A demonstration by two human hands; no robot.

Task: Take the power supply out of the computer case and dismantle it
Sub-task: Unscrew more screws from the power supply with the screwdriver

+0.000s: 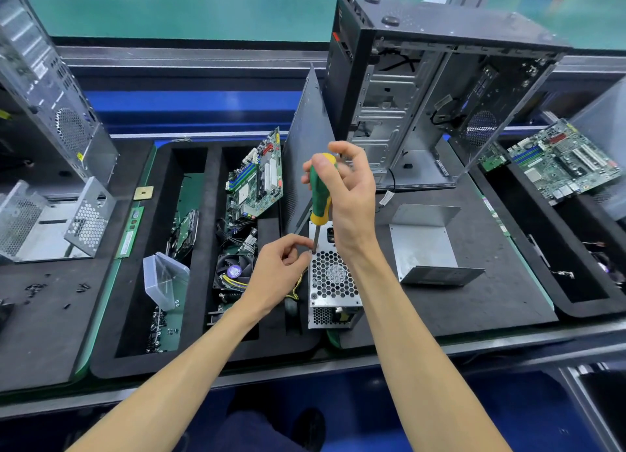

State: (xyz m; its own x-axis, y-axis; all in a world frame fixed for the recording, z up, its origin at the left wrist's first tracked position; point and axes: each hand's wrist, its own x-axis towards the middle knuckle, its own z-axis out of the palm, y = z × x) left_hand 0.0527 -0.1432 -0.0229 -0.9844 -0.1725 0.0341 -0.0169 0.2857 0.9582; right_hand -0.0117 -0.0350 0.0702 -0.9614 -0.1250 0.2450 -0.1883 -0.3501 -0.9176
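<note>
I'm seeing right hand [352, 194] gripping green-yellow screwdriver [320, 194] upright, tip touching power supply [333, 282] top corner. Left hand [281, 268] pinching at tip. Power supply lying on worktop [491, 299], near open computer case [437, 92].

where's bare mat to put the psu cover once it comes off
Bare black mat lies right of the perforated silver power supply, in front of the bent grey metal plate. Crowded: the black foam tray on the left, its slots holding a green motherboard, a black fan and cables.
</note>
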